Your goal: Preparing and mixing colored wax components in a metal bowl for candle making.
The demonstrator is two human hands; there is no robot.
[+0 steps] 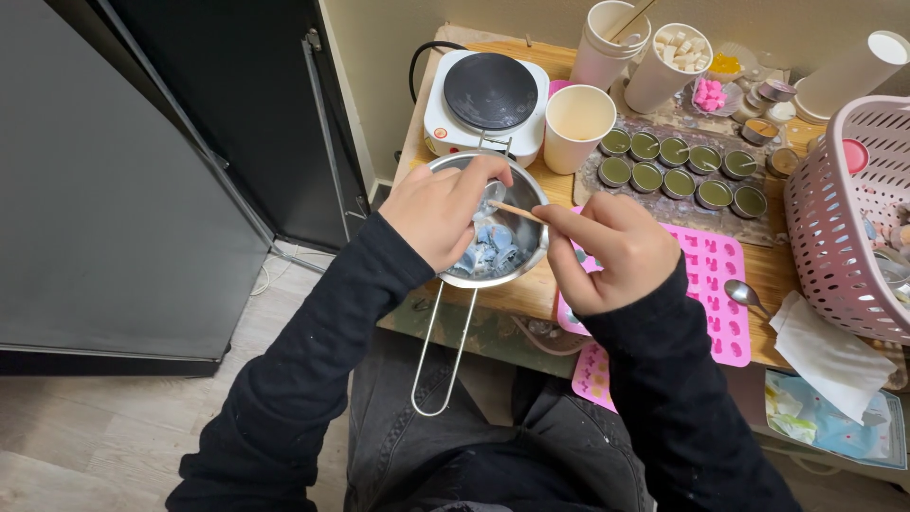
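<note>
The wooden tabletop is crowded along its far and right sides, so the working spot is its near left corner, right in front of the seated person. A pink perforated basket takes the right edge, and a white single-burner hot plate sits at the far left, just behind the working spot. A pink silicone mould lies flat beside it, partly under the right forearm, with a tray of small round tins filled with greenish material just beyond. Paper cups stand near the burner, one of them holding white cubes.

The small steel pouring pot rests at the tabletop's front edge with its wire handle hanging out over the person's lap, which leaves the bowl open to both hands from above. Pale blue lumps lie inside it.

The left hand curls over the pot's rim, its fingertips pinched on something small and pale above the lumps; what it is cannot be made out. The right hand pinches a thin wooden stick between thumb and forefinger, angled so the tip points into the pot toward the left fingers.
</note>
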